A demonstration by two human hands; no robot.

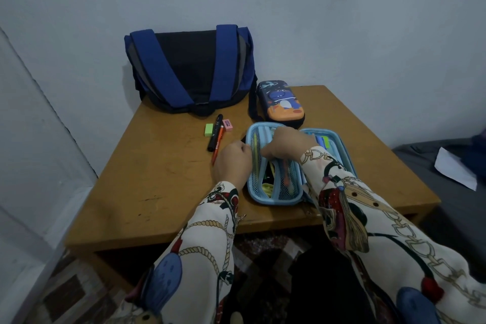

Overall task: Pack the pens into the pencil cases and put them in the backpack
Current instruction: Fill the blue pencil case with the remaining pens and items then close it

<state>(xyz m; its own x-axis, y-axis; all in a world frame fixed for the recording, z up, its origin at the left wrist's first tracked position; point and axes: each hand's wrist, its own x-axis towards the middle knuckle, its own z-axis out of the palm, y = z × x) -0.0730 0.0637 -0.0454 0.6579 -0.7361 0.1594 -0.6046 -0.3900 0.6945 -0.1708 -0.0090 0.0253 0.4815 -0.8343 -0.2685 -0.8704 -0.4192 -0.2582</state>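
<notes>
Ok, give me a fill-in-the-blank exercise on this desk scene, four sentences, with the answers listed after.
1. The light blue pencil case lies ____, its mesh pockets showing.
2. The dinosaur pencil case is zipped ____.
3. The green eraser lies left of the black ____.
4. The backpack leans against the ____.

Answers: open; shut; pen; wall
</notes>
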